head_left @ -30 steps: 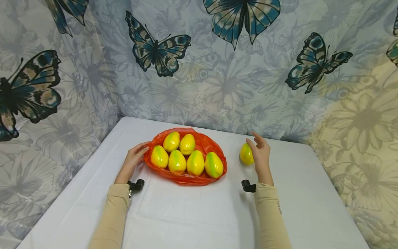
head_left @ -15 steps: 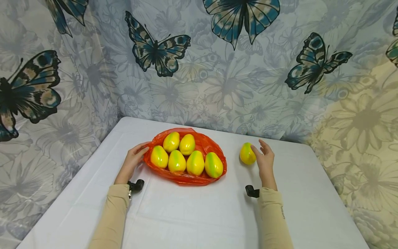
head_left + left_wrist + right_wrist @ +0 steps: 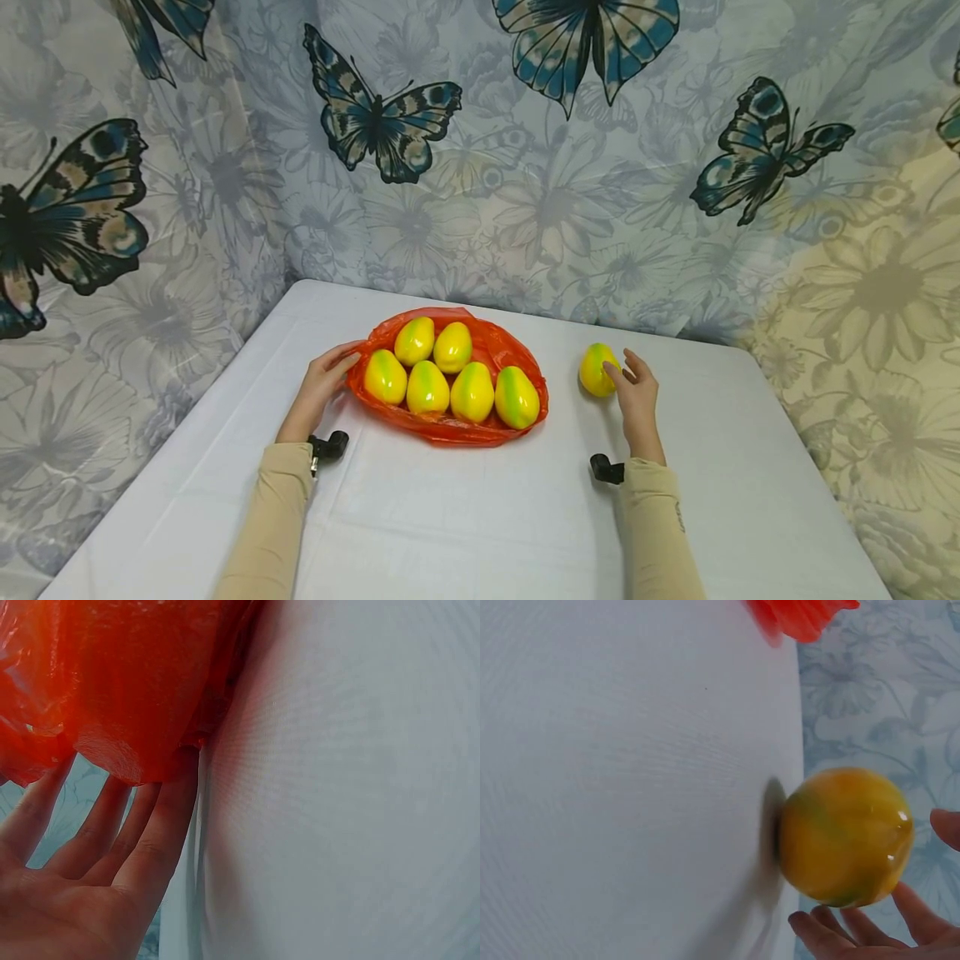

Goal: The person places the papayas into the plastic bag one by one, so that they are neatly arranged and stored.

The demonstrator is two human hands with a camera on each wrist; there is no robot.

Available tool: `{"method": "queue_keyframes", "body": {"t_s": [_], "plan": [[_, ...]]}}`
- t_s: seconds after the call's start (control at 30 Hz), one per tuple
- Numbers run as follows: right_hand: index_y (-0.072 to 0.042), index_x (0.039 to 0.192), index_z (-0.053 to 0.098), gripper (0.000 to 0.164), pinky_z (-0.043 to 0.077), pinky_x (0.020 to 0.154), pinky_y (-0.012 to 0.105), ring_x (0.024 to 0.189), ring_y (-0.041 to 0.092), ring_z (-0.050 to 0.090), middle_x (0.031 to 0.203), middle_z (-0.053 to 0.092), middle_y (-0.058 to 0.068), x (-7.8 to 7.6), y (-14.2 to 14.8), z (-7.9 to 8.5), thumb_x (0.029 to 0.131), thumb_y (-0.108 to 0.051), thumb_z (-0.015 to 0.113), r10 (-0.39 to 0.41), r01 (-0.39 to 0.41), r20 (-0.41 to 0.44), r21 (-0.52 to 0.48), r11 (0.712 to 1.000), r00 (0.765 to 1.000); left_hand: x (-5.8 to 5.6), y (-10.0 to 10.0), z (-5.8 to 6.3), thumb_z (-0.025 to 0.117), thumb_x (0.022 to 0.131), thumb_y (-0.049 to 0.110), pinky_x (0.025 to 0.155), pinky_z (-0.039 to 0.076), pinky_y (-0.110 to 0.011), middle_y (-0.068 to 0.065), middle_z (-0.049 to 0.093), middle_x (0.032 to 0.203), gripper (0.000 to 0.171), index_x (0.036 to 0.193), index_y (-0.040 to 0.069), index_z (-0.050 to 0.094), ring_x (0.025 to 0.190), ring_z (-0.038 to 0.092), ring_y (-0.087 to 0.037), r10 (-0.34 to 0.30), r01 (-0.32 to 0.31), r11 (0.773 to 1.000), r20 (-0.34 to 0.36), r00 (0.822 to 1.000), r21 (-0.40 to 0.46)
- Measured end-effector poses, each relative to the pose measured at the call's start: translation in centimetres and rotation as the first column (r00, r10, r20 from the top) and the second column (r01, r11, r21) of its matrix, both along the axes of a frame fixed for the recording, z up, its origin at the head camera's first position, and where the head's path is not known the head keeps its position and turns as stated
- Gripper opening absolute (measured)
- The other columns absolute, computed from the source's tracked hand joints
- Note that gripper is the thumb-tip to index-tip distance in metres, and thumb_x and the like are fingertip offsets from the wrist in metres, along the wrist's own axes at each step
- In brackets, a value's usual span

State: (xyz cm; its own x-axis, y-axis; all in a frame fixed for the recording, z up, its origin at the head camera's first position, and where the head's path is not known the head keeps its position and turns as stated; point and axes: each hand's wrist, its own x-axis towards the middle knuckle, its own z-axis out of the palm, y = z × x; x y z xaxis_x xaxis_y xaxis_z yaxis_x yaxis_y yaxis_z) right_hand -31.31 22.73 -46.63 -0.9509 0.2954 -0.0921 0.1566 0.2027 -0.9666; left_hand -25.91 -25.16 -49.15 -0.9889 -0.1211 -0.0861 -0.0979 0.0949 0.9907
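Note:
A red plastic bag point(image 3: 442, 435), its mouth spread wide, lies on the table with several glossy yellow mangoes point(image 3: 472, 392) inside, streaked with green. My left hand point(image 3: 321, 387) touches the bag's left side. In the left wrist view its fingers point(image 3: 154, 840) reach out nearly straight against the red plastic, their tips hidden by it. A lone mango point(image 3: 597, 371) rests on the table to the right of the bag. Beside it is my right hand point(image 3: 639, 408), thumb overlapping the fruit in the head view. The right wrist view shows the fingers point(image 3: 911, 907) along the mango's side, the thumb apart from it.
A white cloth covers the table point(image 3: 465, 517). Behind and to the left stands a wall of grey floral fabric point(image 3: 555, 208) with butterfly prints. Black wrist cameras point(image 3: 330, 447) stick out from both sleeves.
My right hand has drawn back from over the lone mango to its right side, then shifted slightly left towards it. The left hand and the bag have stayed in place.

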Motion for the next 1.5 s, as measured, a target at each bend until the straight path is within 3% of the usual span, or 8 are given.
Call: {"method": "queue_keyframes", "body": {"t_s": [0.37, 0.77, 1.07, 1.5], "plan": [[-0.010, 0.152, 0.034, 0.063, 0.031, 0.118, 0.042, 0.145, 0.032, 0.031, 0.160, 0.027, 0.012, -0.1, -0.5, -0.8, 0.096, -0.023, 0.060, 0.040, -0.040, 0.006, -0.014, 0.999, 0.999, 0.9, 0.5, 1.9, 0.053, 0.101, 0.028, 0.085, 0.050, -0.018, -0.015, 0.046, 0.149, 0.047, 0.144, 0.010, 0.047, 0.104, 0.057, -0.001, -0.010, 0.009, 1.000, 0.029, 1.000, 0.024], [-0.008, 0.149, 0.039, 0.058, 0.033, 0.117, 0.041, 0.143, 0.032, 0.034, 0.158, 0.032, 0.013, -0.3, -1.1, -1.0, 0.096, -0.015, 0.060, -0.006, 0.005, -0.030, -0.035, 0.999, 1.000, -0.2, -0.1, -0.3, 0.056, 0.098, 0.041, 0.084, 0.050, -0.015, -0.011, 0.049, 0.147, 0.053, 0.143, 0.016, 0.050, 0.105, 0.057, 0.001, 0.002, -0.002, 1.000, 0.003, 1.000, 0.000], [-0.009, 0.148, 0.041, 0.055, 0.034, 0.116, 0.041, 0.141, 0.032, 0.036, 0.157, 0.034, 0.012, -0.4, -2.0, -0.6, 0.096, -0.015, 0.060, -0.010, 0.007, -0.064, -0.049, 0.999, 0.998, -0.2, -0.2, -0.3, 0.055, 0.098, 0.043, 0.085, 0.049, -0.015, -0.010, 0.048, 0.148, 0.053, 0.143, 0.016, 0.049, 0.109, 0.055, -0.002, -0.002, 0.002, 1.000, 0.011, 1.000, -0.007], [-0.007, 0.147, 0.043, 0.055, 0.034, 0.116, 0.041, 0.143, 0.032, 0.036, 0.155, 0.037, 0.013, -0.9, -4.7, 0.2, 0.096, -0.014, 0.061, 0.060, -0.064, -0.096, -0.036, 0.997, 0.994, -0.2, -0.1, -0.3, 0.055, 0.099, 0.040, 0.084, 0.049, -0.016, -0.010, 0.049, 0.147, 0.051, 0.143, 0.016, 0.050, 0.108, 0.055, -0.002, -0.001, 0.001, 1.000, 0.007, 1.000, -0.008]]}}
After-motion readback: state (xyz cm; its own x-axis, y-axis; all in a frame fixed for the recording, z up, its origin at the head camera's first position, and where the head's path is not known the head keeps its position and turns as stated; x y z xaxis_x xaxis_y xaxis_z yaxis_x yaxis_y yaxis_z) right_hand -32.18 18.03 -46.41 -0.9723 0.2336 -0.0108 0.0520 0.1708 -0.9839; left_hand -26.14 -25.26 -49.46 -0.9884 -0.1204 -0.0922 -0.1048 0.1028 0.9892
